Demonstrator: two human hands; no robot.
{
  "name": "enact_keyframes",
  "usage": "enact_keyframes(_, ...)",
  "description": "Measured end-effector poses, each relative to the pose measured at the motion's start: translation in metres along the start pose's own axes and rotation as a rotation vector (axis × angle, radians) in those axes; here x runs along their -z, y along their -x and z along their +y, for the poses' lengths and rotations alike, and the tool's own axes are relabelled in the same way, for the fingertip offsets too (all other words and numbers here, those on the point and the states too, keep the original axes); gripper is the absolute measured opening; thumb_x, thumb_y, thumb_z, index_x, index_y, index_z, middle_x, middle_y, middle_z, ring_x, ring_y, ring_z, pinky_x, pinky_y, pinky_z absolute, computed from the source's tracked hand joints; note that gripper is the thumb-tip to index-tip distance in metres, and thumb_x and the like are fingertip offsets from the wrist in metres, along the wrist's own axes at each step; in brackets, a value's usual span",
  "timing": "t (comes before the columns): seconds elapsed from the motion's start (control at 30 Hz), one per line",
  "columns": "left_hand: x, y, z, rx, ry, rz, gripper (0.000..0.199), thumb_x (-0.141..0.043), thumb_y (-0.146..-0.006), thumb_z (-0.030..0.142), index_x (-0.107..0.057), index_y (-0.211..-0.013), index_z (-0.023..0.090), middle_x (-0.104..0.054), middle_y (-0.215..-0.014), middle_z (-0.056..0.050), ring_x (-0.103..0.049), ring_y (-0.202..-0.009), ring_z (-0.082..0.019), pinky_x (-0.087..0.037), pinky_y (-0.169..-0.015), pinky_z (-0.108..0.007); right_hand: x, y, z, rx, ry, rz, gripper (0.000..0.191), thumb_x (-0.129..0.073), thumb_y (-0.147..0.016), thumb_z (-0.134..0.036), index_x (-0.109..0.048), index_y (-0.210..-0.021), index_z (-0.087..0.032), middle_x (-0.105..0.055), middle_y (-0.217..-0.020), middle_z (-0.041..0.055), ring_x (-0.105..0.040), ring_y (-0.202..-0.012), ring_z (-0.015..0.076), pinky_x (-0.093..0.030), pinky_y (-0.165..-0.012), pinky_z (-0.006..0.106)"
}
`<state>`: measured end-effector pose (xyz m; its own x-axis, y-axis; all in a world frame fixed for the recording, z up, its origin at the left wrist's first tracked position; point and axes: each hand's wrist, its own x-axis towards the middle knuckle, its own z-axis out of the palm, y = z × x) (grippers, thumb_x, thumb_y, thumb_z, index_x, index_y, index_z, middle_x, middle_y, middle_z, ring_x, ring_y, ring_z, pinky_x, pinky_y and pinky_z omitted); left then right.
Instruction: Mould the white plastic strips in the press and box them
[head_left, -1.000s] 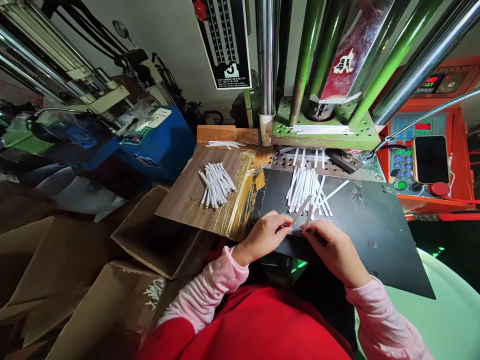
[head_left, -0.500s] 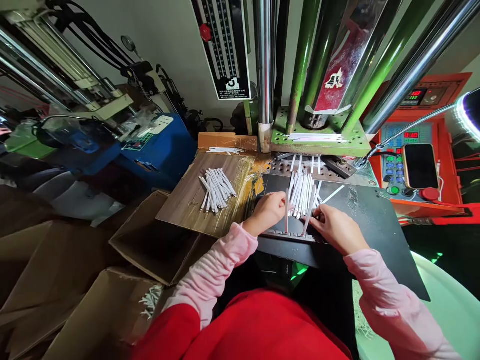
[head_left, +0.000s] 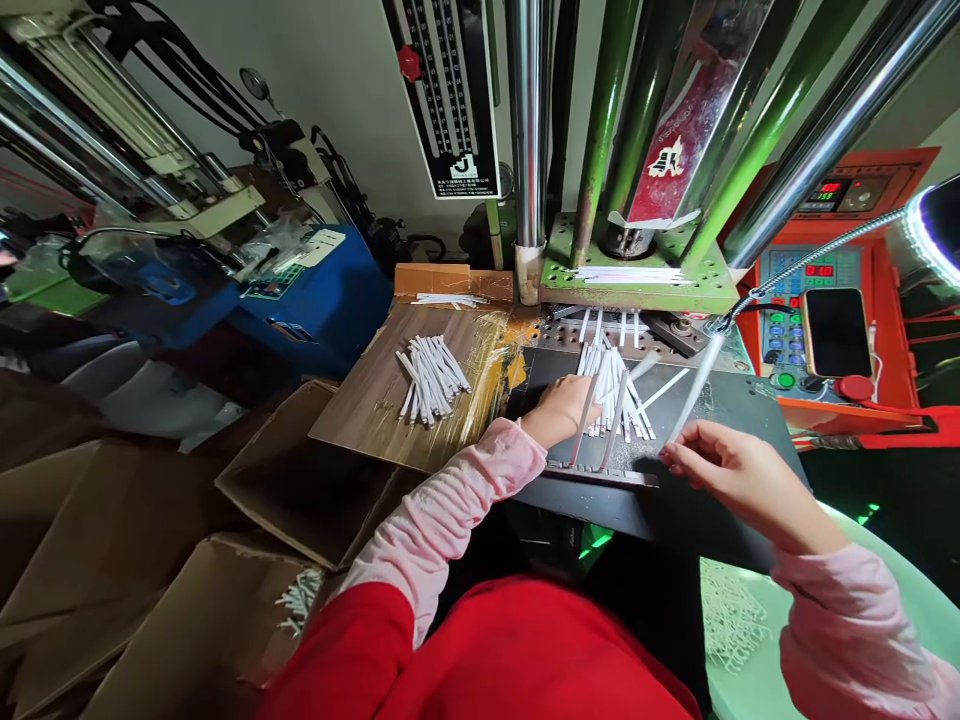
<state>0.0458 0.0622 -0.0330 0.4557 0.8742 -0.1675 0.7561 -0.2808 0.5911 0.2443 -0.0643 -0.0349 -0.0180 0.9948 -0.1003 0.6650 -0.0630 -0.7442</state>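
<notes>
The right hand pinches a white strip slanting up-right.

Narrow gap btwn 2 standing strips; strip pile behind blocks way fwd.

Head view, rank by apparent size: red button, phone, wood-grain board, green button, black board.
Largest to smallest:
Black board, even partly covered
Wood-grain board
Phone
Red button
Green button
</notes>
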Motion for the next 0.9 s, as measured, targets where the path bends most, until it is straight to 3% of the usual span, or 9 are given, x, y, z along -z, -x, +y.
enact_keyframes(0.1, 0.005, 0.0, -0.002, 0.035, -0.032, -0.053, 0.009, -0.066, -0.069, 0.008, -0.068, -0.063, 0.014, -0.07, -0.069, -0.011, -0.07, -0.079, -0.029, -0.054, -0.076, -0.037, -0.015, 0.015, -0.008, 0.124, -0.054, -0.003, 0.034, -0.054, -0.092, -0.053, -0.066, -0.082, -0.023, -0.069, -0.074, 0.0019, -0.063, -0.066, 0.0171, -0.05, -0.063, 0.029)
enact_keyframes(0.2, 0.014, 0.012, -0.012, 0.03, -0.022, -0.113, 0.015, -0.063, -0.071, 0.009, -0.062, -0.057, 0.015, -0.065, -0.059, -0.006, -0.068, -0.067, -0.023, -0.052, -0.065, -0.031, -0.034, 0.018, -0.015, 0.219, -0.01, 0.051, 0.032, -0.053, -0.094, -0.05, -0.067, -0.081, -0.024, -0.069, -0.079, 0.0033, -0.063, -0.071, 0.0181, -0.05, -0.066, 0.03)
enact_keyframes(0.33, 0.024, 0.048, -0.035, 0.025, 0.317, -0.22, 0.009, -0.057, -0.081, 0.014, -0.06, -0.072, 0.015, -0.068, -0.065, -0.002, -0.064, -0.057, -0.014, -0.048, -0.054, -0.022, -0.047, 0.014, -0.015, 0.274, 0.038, 0.081, 0.03, -0.049, -0.097, -0.046, -0.065, -0.084, -0.024, -0.068, -0.082, 0.0051, -0.063, -0.075, 0.0194, -0.052, -0.07, 0.032)
enact_keyframes(0.43, 0.023, 0.078, -0.05, -0.042, 0.461, -0.148, 0.007, -0.06, -0.084, 0.021, -0.061, -0.079, 0.015, -0.069, -0.07, -0.001, -0.063, -0.062, -0.013, -0.046, -0.057, -0.021, -0.049, 0.013, -0.013, 0.293, 0.13, 0.085, 0.027, -0.048, -0.098, -0.042, -0.063, -0.084, -0.024, -0.066, -0.085, 0.0048, -0.062, -0.075, 0.0193, -0.051, -0.07, 0.032)
enact_keyframes(0.6, 0.013, 0.107, -0.056, -0.168, 0.332, 0.015, 0.01, -0.065, -0.085, 0.019, -0.066, -0.076, 0.017, -0.068, -0.077, 0.0, -0.062, -0.074, -0.014, -0.047, -0.072, -0.023, -0.052, 0.015, -0.013, 0.311, 0.261, 0.074, 0.024, -0.045, -0.099, -0.038, -0.062, -0.087, -0.025, -0.067, -0.091, 0.0048, -0.064, -0.082, 0.0202, -0.051, -0.074, 0.033)
enact_keyframes(0.77, 0.009, 0.112, -0.055, -0.207, 0.259, 0.097, 0.01, -0.063, -0.089, 0.016, -0.067, -0.081, 0.019, -0.071, -0.087, -0.002, -0.066, -0.087, -0.017, -0.049, -0.085, -0.027, -0.035, 0.011, -0.002, 0.31, 0.157, -0.014, 0.024, -0.047, -0.098, -0.042, -0.064, -0.094, -0.026, -0.069, -0.095, 0.0047, -0.065, -0.086, 0.0199, -0.052, -0.076, 0.033)
enact_keyframes(0.9, 0.008, 0.111, -0.058, -0.235, 0.26, 0.095, 0.01, -0.063, -0.09, 0.015, -0.067, -0.082, 0.019, -0.071, -0.089, -0.003, -0.067, -0.089, -0.017, -0.049, -0.086, -0.027, -0.008, -0.014, 0.019, 0.1, 0.158, 0.164, 0.035, -0.053, -0.09, -0.048, -0.066, -0.109, -0.022, -0.073, -0.102, 0.0087, -0.068, -0.082, 0.0233, -0.054, -0.074, 0.036)
